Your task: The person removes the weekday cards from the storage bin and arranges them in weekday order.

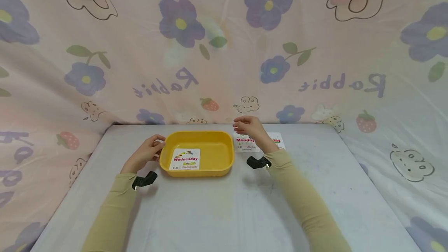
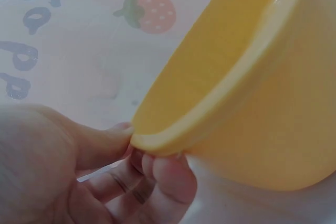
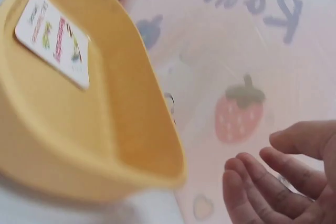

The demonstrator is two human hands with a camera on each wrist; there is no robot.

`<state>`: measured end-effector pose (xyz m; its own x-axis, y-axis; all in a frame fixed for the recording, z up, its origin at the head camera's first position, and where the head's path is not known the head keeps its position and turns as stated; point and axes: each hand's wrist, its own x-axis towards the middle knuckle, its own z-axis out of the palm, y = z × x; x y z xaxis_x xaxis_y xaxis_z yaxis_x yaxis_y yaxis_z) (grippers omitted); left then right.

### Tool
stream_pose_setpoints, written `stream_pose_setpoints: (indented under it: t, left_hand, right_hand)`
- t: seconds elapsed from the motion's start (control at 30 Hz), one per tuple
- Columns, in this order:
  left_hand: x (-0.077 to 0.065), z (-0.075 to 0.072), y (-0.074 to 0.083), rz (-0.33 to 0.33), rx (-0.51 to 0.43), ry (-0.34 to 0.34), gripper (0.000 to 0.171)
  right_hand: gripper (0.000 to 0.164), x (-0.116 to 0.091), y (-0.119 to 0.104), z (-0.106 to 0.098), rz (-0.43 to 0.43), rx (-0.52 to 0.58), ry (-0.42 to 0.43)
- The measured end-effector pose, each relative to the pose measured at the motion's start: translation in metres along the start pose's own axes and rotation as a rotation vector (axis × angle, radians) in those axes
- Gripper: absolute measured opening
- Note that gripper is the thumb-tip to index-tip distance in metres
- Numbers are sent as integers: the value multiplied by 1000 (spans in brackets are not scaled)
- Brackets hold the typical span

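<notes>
My left hand (image 1: 148, 151) pinches the left rim of a yellow plastic tray (image 1: 217, 173), thumb on top and fingers curled beneath, as the left wrist view shows. A white card (image 1: 185, 159) printed "Wednesday" lies inside, toward the tray's left end. Just past the tray's right side hovers my right hand (image 1: 252, 127), its fingers loosely bent and holding nothing. Behind it on the table are a "Monday" card (image 1: 246, 146) and a second card (image 1: 279, 138), whose print ends in "day" and is partly hidden by the hand and wrist.
A pale cloth covers the table (image 1: 217, 213). At the table's far edge hangs a pink curtain (image 1: 224, 61) printed with flowers, strawberries and rabbits, and it continues down both sides. Each wrist wears a black camera mount (image 1: 258, 162).
</notes>
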<state>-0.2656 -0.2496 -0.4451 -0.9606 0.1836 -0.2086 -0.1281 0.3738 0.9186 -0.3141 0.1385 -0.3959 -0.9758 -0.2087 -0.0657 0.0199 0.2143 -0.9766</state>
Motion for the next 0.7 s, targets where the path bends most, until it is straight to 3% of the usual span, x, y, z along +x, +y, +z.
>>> stream_pose_setpoints:
  t: [0.2, 0.43, 0.7]
  left_hand:
    - [-1, -2, 0, 4, 0, -10, 33]
    - [-1, -4, 0, -1, -9, -11, 33]
    - [1, -3, -2, 2, -4, -11, 32]
  right_hand:
    - [28, 7, -10, 44, 27, 3, -135]
    - [35, 11, -12, 80, 49, -71, -303]
    - [29, 20, -5, 102, 156, -160, -359]
